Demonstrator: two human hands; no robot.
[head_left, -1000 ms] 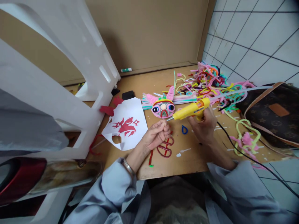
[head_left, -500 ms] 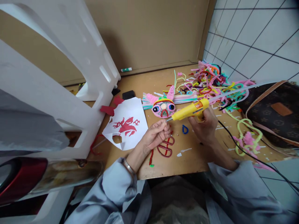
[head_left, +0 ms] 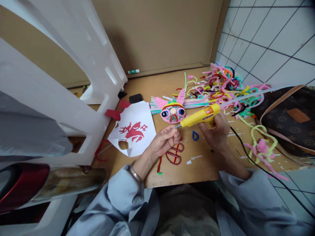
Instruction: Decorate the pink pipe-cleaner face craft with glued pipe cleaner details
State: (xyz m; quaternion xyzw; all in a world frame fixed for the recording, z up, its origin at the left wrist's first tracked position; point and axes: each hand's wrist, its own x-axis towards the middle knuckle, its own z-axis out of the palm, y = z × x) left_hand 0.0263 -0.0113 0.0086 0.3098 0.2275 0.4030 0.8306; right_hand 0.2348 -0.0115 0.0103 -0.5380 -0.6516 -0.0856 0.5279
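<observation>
My right hand (head_left: 216,131) is wrapped round the handle of a yellow hot glue gun (head_left: 200,117), its nozzle aimed left. A long clear glue stick (head_left: 241,98) sticks out of its back. At the nozzle tip, my left hand (head_left: 167,139) pinches something too small to make out. Just beyond lies a pipe-cleaner animal face (head_left: 173,113) with pink ears and big round eyes. Red-handled scissors (head_left: 175,154) lie below my left hand, beside a red pipe cleaner with a green end (head_left: 159,166). A blue pipe-cleaner loop (head_left: 195,135) rests between the hands.
White paper (head_left: 147,131) with red cut-outs lies at left. Tangled pipe cleaners (head_left: 221,82) fill the back right, near a brown bag (head_left: 290,114). The gun's black cord (head_left: 256,160) runs off right. A white plastic frame (head_left: 103,75) stands at left.
Both hands and the glue gun hold almost the same position. The view has shifted very slightly; nothing has been taken up or let go.
</observation>
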